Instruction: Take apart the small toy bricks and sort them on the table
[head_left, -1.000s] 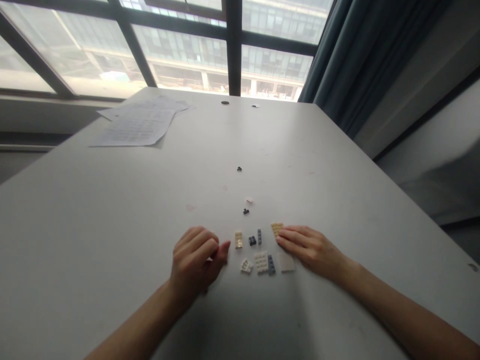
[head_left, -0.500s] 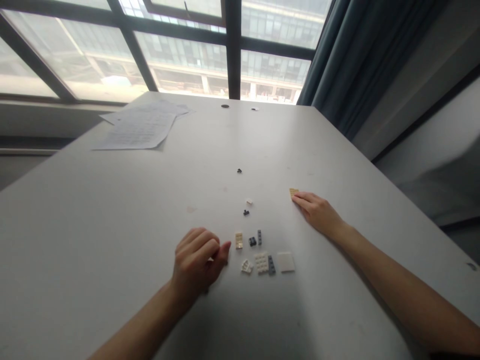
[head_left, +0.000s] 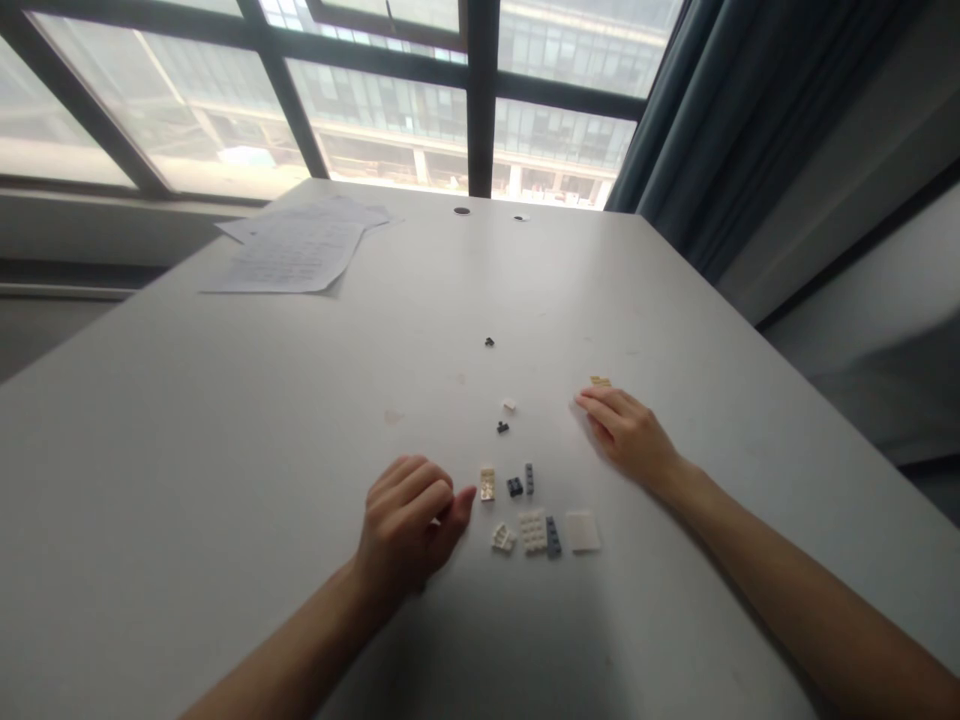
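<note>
My left hand [head_left: 409, 520] rests on the table with its fingers curled in and its thumb pointing right; whatever lies inside the curl is hidden. Just right of that thumb lies a tan brick [head_left: 487, 484]. My right hand [head_left: 626, 430] lies low over the table, fingers stretched forward and to the left, no held piece visible. Behind its fingers a yellowish-tan plate [head_left: 601, 381] is partly covered. Between the hands are a black piece [head_left: 514, 487], a narrow dark grey plate [head_left: 529, 478], a white studded plate [head_left: 533, 532], a grey wedge plate [head_left: 553, 536] and a white bracket-like piece [head_left: 502, 538].
A smooth white square tile [head_left: 583, 532] lies at the right of the near row. Farther away are a small white piece [head_left: 509, 406] and two small black pieces [head_left: 502, 427]. Printed papers [head_left: 292, 250] cover the table's far left, near the window. A dark curtain [head_left: 675, 130] hangs at right.
My right hand has come off the yellowish-tan plate, its fingertips now left of and nearer than it. The left hand keeps its curled pose. The whole view has shifted slightly.
</note>
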